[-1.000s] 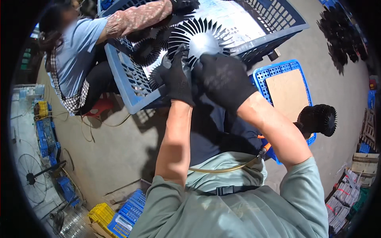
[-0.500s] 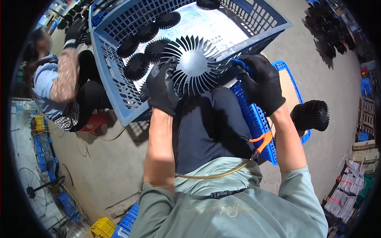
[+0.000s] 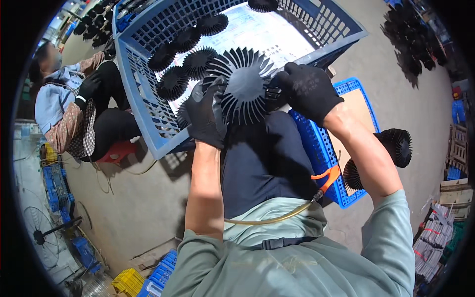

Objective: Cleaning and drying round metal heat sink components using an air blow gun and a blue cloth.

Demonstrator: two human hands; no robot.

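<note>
A round black heat sink [image 3: 246, 84] with thin fins fanning out from a smooth silver-grey disc is held up over my knees, at the near edge of the large crate. My left hand [image 3: 208, 111], in a black glove, grips its left side with the thumb over the fins. At its right edge my gloved right hand [image 3: 308, 91] is closed, its fingers against the fins; the fingertips are partly hidden. An orange air blow gun [image 3: 329, 178] on a yellowish hose [image 3: 269, 219] lies by my right thigh.
The large blue-grey crate [image 3: 132, 99] holds several black heat sinks [image 3: 173, 82] on printed sheets. Right of my legs stands a blue basket [image 3: 356, 89] with cardboard and stacked heat sinks [image 3: 396, 147]. A co-worker [image 3: 62, 106] sits at left. More dark finned parts [image 3: 413, 42] lie at far right.
My right hand has moved left onto the heat sink's edge, its elbow swinging outward. The heat sink has shifted slightly right. The co-worker's raised arm has come down to the lap.
</note>
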